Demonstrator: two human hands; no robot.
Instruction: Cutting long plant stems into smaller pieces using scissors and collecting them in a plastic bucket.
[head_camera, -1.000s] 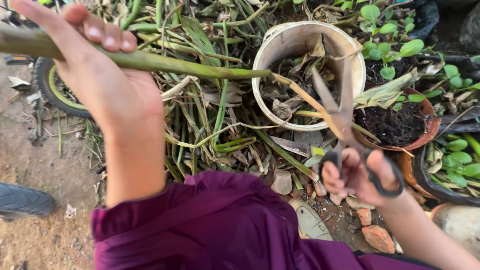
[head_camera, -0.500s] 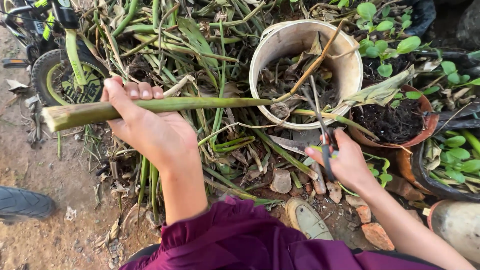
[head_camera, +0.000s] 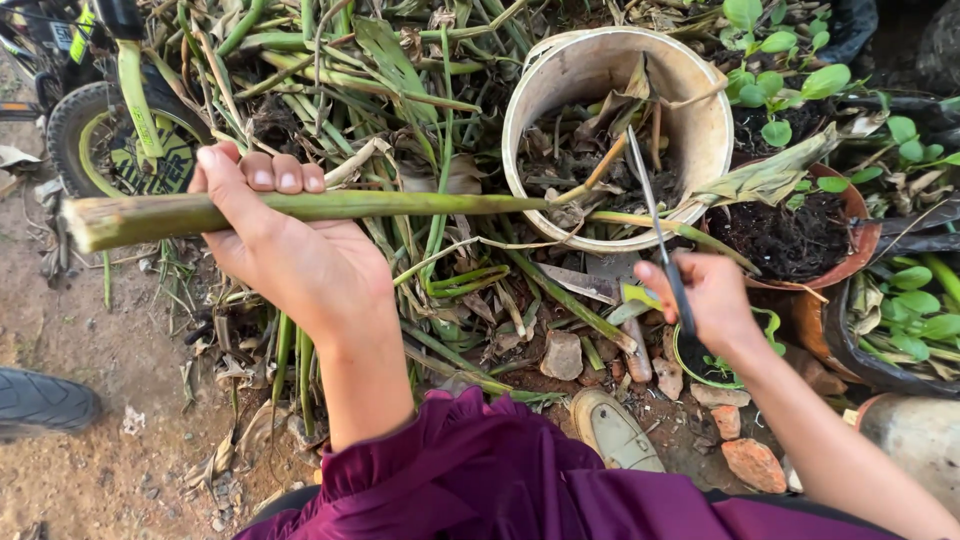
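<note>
A person's left hand (head_camera: 290, 265) is wrapped around a long green plant stalk (head_camera: 330, 208), gripping it near its thick cut end and holding it level above a heap of cut stems (head_camera: 330, 90), while the right hand (head_camera: 705, 300) is closed on the handles of a pair of scissors (head_camera: 655, 225), blades pointing away toward a pale plastic bucket (head_camera: 700, 130) of dry leaves just beyond. The stalk looks stiff, fibrous and fairly light, tapering toward the bucket, so the thick end seems the firmest place to grip. A terracotta pot of dark soil (head_camera: 790, 235) sits right of the scissors.

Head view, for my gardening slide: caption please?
Left hand grips a stalk; right hand holds scissors over a bucket.
</note>
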